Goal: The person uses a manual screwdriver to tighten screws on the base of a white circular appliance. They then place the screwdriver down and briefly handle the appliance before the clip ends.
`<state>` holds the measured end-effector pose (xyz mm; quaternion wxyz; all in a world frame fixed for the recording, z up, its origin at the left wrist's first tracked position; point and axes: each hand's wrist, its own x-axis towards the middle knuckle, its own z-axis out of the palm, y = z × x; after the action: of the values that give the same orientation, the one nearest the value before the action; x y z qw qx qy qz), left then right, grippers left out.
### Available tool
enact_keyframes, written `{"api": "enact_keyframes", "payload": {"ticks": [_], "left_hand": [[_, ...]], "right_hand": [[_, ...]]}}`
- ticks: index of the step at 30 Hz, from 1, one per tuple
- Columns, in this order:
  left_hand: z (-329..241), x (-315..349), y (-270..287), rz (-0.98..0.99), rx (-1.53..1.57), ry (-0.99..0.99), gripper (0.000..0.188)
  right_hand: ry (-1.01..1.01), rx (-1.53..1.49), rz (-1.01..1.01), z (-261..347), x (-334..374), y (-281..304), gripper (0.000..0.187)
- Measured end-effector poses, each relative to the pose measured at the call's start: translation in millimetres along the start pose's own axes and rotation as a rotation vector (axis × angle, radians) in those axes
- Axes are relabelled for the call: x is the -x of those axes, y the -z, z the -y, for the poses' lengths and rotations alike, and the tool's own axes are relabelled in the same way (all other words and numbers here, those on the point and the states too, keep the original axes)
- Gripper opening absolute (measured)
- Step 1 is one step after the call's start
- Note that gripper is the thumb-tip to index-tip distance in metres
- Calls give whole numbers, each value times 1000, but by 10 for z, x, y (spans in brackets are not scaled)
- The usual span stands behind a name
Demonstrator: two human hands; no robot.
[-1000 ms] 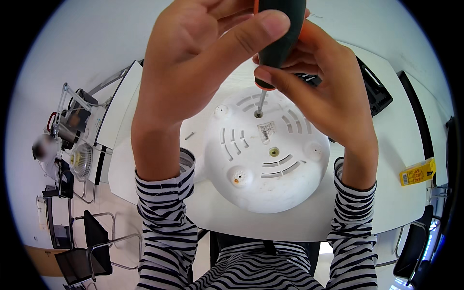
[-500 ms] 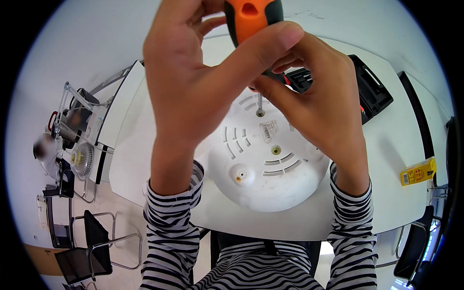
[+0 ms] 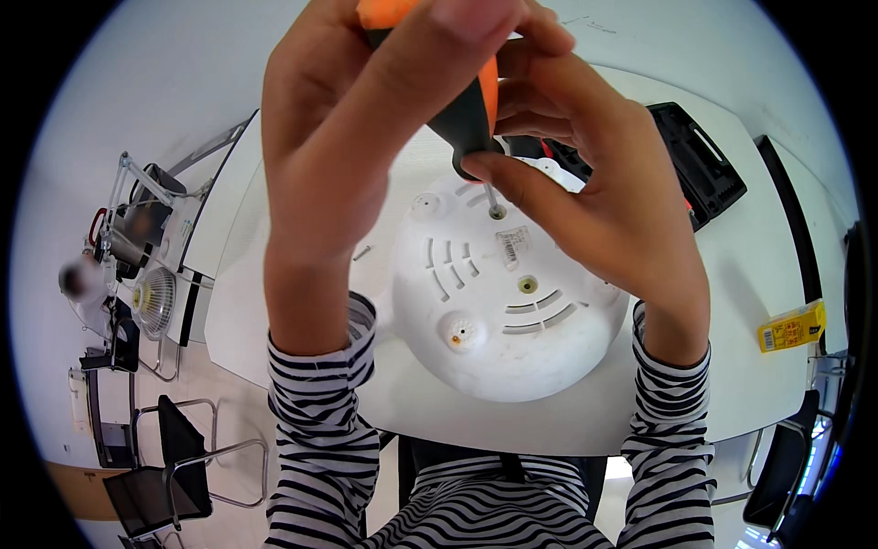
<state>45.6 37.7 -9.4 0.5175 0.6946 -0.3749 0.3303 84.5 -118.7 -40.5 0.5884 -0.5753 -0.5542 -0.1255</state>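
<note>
Both hands are at an orange and black screwdriver (image 3: 465,126), whose shaft reaches down into a screw hole in a white round plastic housing (image 3: 498,371). My left hand (image 3: 334,156) is wrapped round the upper handle, thumb across it. Around the handle's lower end close the thumb and fingers of my right hand (image 3: 608,197). The housing lies on the white table with its slotted underside up. It shows vent slots, small round feet, a label (image 3: 513,245) and a second recessed hole (image 3: 528,285). A loose screw (image 3: 363,252) lies on the table left of the housing.
Behind my right hand an open black tool case (image 3: 695,165) stands on the table. A yellow carton (image 3: 792,328) lies near the table's right edge. Black chairs (image 3: 169,457) stand on the floor at left. Beyond them are a fan (image 3: 155,304) and another person (image 3: 84,279).
The screwdriver's handle has tilted to the left, its tip still at the hole. My left hand has turned and shifted left with it, and the loose screw has come into sight.
</note>
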Motion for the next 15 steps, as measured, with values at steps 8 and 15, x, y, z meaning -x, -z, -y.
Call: {"api": "enact_keyframes", "payload": {"ticks": [8, 15], "left_hand": [[-2, -67, -47, 15, -18, -83, 45], [-457, -262, -259, -130, 213, 422, 58]], "right_hand": [[31, 261, 45, 24, -23, 28, 37], [-93, 29, 74, -105, 16, 44, 43]]}}
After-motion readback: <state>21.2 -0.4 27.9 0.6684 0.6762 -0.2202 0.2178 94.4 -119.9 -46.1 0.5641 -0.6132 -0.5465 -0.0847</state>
